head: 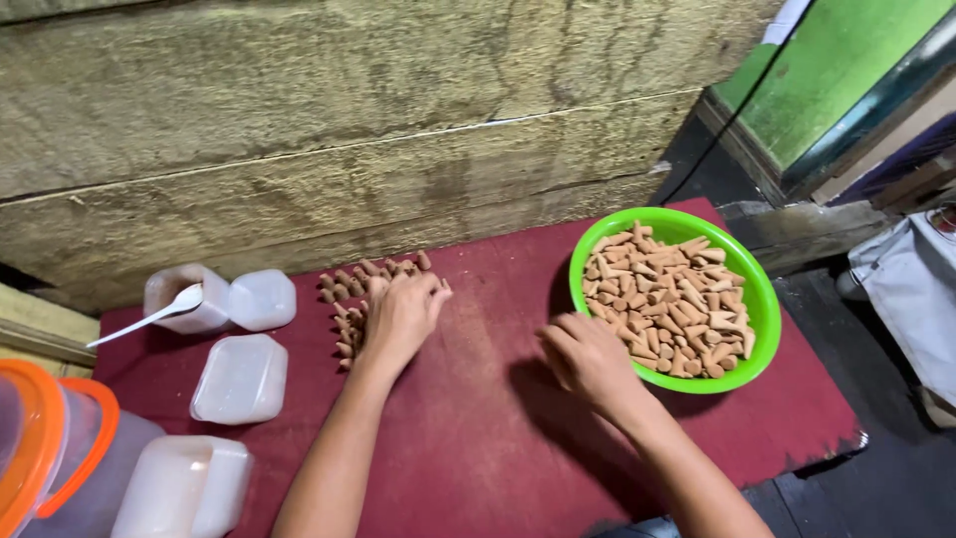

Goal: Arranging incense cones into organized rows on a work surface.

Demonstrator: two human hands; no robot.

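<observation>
here the left hand (401, 317) lies palm down on the red tabletop (478, 418), its grip loose and flat, fingertips touching the standing cones (370, 274) lined in rows just ahead of and beside it. the right hand (586, 361) curls at the near rim of the green bowl (761, 299); whether its grip holds anything, i cannot tell. the loose cones (669, 301) heaped just beyond its fingers are small, tan and tapered.

free: red mat (478, 418) between hands | blocked: green bowl (759, 299) right, tubs (241, 379) left
</observation>
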